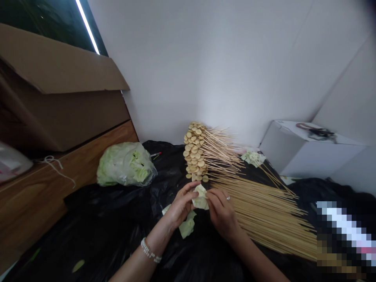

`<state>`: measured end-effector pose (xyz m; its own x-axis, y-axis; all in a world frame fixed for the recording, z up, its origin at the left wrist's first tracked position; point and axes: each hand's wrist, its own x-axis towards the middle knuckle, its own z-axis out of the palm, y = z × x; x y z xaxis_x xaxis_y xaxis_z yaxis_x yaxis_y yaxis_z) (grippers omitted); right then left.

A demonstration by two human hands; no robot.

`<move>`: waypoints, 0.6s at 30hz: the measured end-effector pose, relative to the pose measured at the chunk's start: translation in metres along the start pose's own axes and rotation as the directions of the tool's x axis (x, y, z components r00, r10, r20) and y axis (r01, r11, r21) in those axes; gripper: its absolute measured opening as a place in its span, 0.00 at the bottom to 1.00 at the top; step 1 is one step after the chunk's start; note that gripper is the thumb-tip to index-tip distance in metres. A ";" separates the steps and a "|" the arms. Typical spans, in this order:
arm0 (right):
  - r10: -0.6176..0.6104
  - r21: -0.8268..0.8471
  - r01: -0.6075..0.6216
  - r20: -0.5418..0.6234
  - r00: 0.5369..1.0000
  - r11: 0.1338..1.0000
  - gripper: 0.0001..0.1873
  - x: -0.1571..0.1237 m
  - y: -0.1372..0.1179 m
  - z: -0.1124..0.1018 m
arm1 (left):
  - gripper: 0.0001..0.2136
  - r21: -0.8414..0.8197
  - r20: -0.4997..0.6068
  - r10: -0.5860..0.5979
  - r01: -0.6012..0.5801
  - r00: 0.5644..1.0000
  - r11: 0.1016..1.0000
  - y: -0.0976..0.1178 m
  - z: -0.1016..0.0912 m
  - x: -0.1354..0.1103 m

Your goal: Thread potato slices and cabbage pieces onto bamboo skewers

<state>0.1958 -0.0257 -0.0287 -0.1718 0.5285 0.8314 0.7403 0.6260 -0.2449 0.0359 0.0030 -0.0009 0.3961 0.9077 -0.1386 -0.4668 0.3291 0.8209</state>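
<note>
In the middle of the head view, a pale cabbage leaf piece [201, 197] is held up between my two hands. My left hand [179, 206] is closed on its left side, thumb over the leaf. From the right, my right hand [221, 210] pinches its edge; whether a stick is also in those fingers, I cannot tell. More leaf pieces [187, 225] lie beneath my left hand on black plastic sheeting [123, 227]. Close by my right hand, bare wooden skewers [273, 213] are spread in a wide layer. Beyond my hands are stacked skewers bearing round, pale-yellow slices [195, 150].
A clear plastic bag of cabbage leaves [126, 164] rests at the left. Skewered cabbage [253, 158] lies at the right, near a white box [317, 149]. A big cardboard box [64, 105] stands on a wooden surface [100, 150] at left. A pale wall [205, 70] closes off the back.
</note>
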 end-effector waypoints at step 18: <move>0.002 -0.128 0.015 0.129 0.992 0.992 0.10 0.002 -0.004 0.002 | 0.14 0.490 0.014 0.311 -0.277 0.950 0.826 -0.008 -0.001 0.007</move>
<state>0.1912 -0.0266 -0.0269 -0.2532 0.5991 0.7596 0.8147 0.5555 -0.1666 0.0417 0.0066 -0.0094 0.2420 0.9614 0.1310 -0.1078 -0.1076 0.9883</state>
